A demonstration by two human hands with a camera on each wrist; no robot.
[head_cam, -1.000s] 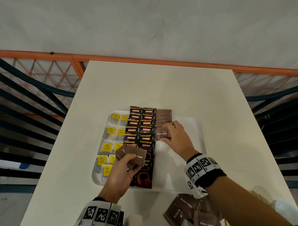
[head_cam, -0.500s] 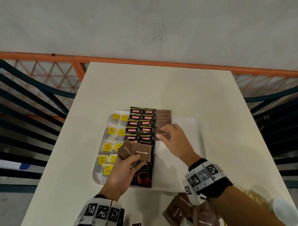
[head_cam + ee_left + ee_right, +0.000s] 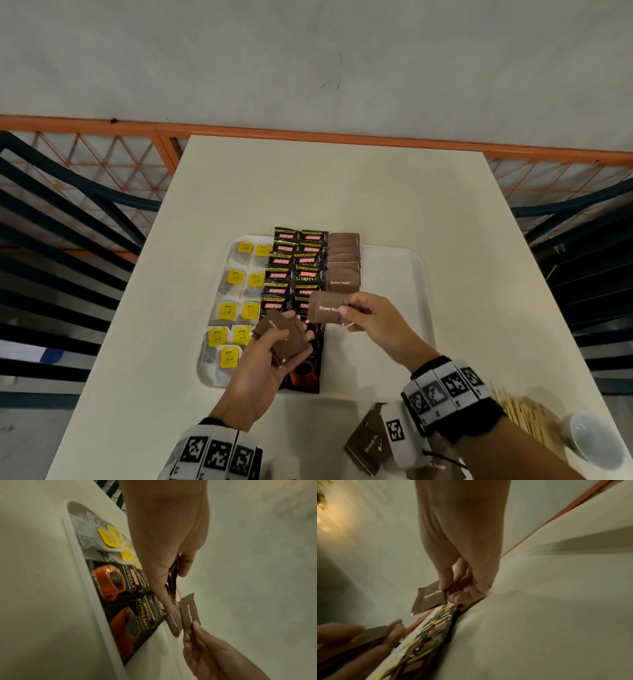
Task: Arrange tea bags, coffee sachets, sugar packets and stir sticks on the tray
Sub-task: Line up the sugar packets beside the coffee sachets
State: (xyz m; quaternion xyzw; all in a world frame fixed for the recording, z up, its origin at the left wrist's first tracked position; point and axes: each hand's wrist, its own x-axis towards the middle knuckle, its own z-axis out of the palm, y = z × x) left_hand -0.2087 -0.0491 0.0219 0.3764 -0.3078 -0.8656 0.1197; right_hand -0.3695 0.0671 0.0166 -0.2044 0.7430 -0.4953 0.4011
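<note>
On the white tray [image 3: 397, 274] lie yellow-tagged tea bags [image 3: 239, 298] in the left columns, black Kopiko coffee sachets [image 3: 294, 270] in the middle, and a row of brown sugar packets [image 3: 343, 263] to their right. My left hand [image 3: 270, 356] grips a small stack of brown sugar packets [image 3: 284, 337] above the tray's near part. My right hand [image 3: 370, 318] pinches one brown sugar packet [image 3: 327, 308] just off that stack, over the coffee sachets. In the right wrist view the pinched packet [image 3: 429, 597] sits between thumb and fingers. The left wrist view shows the held stack [image 3: 172, 582] edge on.
More brown sugar packets [image 3: 368, 445] lie loose on the table near its front edge. Wooden stir sticks [image 3: 524, 414] and a white cup [image 3: 596, 442] are at the front right. Dark chairs and an orange railing flank the table. The tray's right part is bare.
My right hand left the sugar row, came back toward me and took one packet from the stack in my left hand. The left hand stayed about where it was.
</note>
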